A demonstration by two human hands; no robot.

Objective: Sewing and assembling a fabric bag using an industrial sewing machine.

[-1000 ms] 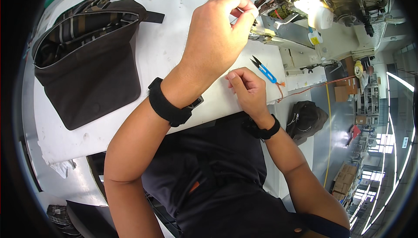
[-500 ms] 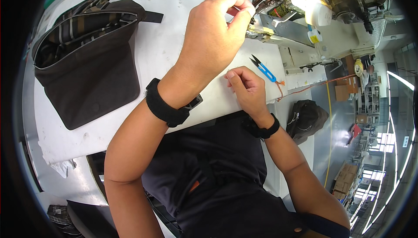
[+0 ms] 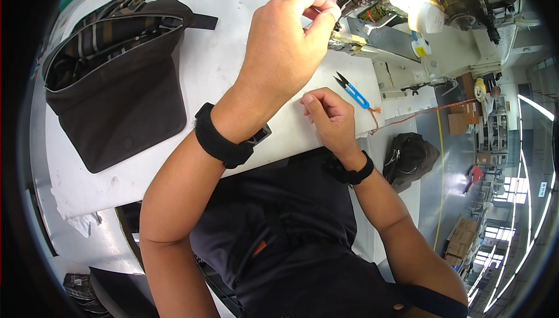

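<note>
- My left hand (image 3: 288, 44) is at the left end of the sewing machine (image 3: 389, 41), thumb and forefinger pinched tip to tip; I can't tell whether they grip a fine strand or touch the metal.
- My right hand (image 3: 333, 117) sits on my side of the machine, half curled, thumb near the fingers; I can't make out anything in it.
- The machine itself would feel hard, heavy and unyielding, I judge; its small end parts look fiddly, best met with fingertips.
- The blue thread snips (image 3: 354, 93) lie on my side of the machine, just beside my right hand. I expect them to be light and springy, with sharp dark points, so the blue handle is the place to grasp.
- An orange cord (image 3: 375, 121) runs from the snips' handle, below the machine, toward the right; it looks limp.
- Well left of the machine lies a dark flap bag (image 3: 125, 105), zip mouth gaping on striped lining; probably soft, best lifted by both sides.
- The white tabletop (image 3: 221, 64) spreads left of the machine, smooth-looking, with a few marks.
- Right of the machine and nearer me is another dark bag (image 3: 410, 161); further right, a grey floor (image 3: 428, 213) with a yellow line, cardboard boxes (image 3: 462, 237) and bright strip lights (image 3: 533, 108).
</note>
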